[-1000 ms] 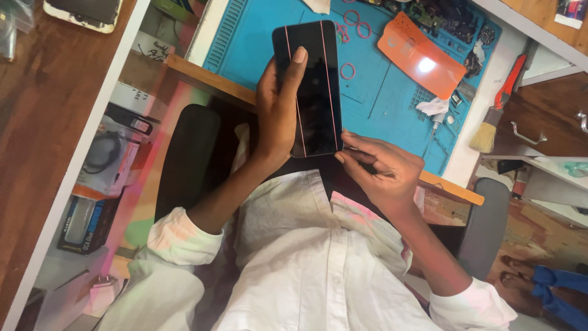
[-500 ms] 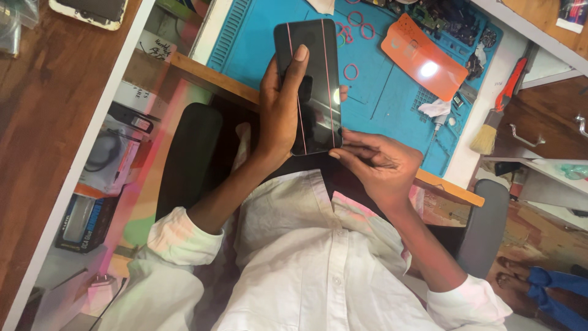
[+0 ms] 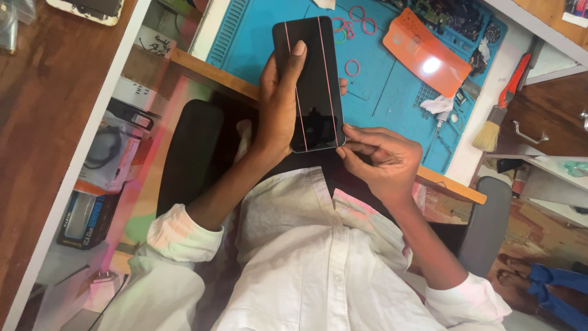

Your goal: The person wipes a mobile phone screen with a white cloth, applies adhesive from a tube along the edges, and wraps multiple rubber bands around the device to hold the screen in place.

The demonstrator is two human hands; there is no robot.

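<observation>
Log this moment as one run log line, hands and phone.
left hand: holds phone | right hand: fingertips at phone's lower corner | phone: dark screen, above blue mat | nearby: orange panel, brush

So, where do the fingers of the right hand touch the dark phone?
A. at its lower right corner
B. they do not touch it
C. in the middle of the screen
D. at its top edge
A: the right hand pinches the lower right corner of the phone, which the left hand holds.
</observation>
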